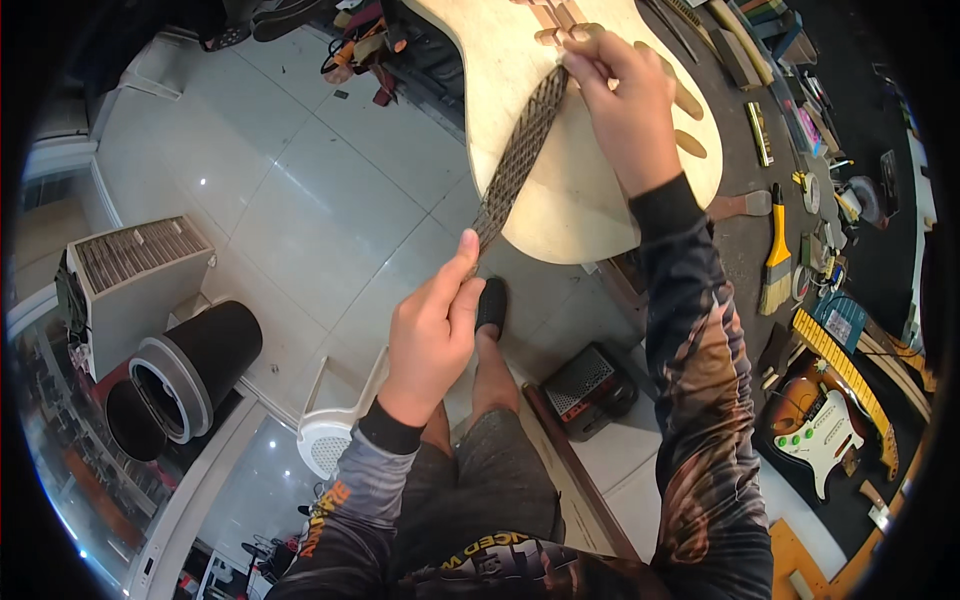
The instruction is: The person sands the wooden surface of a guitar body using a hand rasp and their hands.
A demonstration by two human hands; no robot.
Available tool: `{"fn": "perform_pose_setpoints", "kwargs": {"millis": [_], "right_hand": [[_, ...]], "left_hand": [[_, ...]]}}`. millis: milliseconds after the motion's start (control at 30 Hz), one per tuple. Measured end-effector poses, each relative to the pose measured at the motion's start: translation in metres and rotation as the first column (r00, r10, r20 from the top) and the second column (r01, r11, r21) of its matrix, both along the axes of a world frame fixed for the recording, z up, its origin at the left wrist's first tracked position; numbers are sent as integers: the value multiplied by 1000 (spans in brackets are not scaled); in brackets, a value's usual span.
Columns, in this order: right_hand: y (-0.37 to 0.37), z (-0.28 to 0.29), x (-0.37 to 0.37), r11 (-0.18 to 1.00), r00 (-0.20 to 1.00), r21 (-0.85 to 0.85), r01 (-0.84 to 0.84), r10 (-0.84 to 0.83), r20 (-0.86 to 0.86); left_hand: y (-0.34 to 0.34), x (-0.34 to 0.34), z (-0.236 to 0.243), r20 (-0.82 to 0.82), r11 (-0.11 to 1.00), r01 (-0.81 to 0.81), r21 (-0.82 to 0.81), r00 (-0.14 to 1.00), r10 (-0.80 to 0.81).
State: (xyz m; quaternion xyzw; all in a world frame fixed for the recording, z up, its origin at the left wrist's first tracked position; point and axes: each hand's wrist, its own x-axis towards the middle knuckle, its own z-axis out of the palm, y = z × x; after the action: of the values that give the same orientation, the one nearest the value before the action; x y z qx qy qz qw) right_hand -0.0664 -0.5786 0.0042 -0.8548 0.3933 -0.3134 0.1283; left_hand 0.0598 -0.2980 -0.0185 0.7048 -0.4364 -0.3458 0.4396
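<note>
In the head view, we see the bare pale-wood guitar body [575, 205] at the top, lying on the dark desk [736, 125], its rounded lower end reaching toward us over the desk's near side. Slantwise across its left edge runs a flat, lattice-bladed saw rasp [525, 140], held at both ends: the left hand [430, 345] pinches the near tip between thumb and forefinger, and the right hand [635, 110] has its fingers pressed together on the far tip, above the wood. We judge the body to be partway made: its curved outline and several rounded cavities [690, 143] are cut, while the part in view carries no finish and no hardware, so edge smoothing and finishing seem to be left. How much the rasp has taken off the edge, we cannot tell. Among the containers, we find a black bin [225, 335] on the left, tipped in our view by the wide lens, with its lid [135, 420] open; its inside is too dark for us to make out any contents. The body's visible cavities show bare wood, though the right hand covers part of that area.
</note>
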Motion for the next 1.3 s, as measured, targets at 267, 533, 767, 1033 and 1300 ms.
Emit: {"fn": "perform_pose_setpoints", "kwargs": {"millis": [267, 533, 767, 1033, 1300], "right_hand": [[70, -7, -14, 984, 999, 175, 17, -8, -47], [67, -11, -7, 975, 999, 222, 20, -10, -44], [7, -2, 9, 999, 1000, -51, 15, -15, -8], [57, -13, -10, 996, 997, 84, 9, -3, -73], [74, -16, -11, 983, 1000, 183, -1, 4, -15]], "left_hand": [[66, -3, -21, 82, 997, 30, -74, 996, -24], [78, -8, -18, -38, 1000, -11, -22, 999, 10], [9, 6, 0, -28, 992, 11, 124, 1000, -8], [67, -3, -15, 28, 999, 44, -31, 999, -43], [84, -11, -23, 21, 999, -5, -44, 1000, 6]]}}
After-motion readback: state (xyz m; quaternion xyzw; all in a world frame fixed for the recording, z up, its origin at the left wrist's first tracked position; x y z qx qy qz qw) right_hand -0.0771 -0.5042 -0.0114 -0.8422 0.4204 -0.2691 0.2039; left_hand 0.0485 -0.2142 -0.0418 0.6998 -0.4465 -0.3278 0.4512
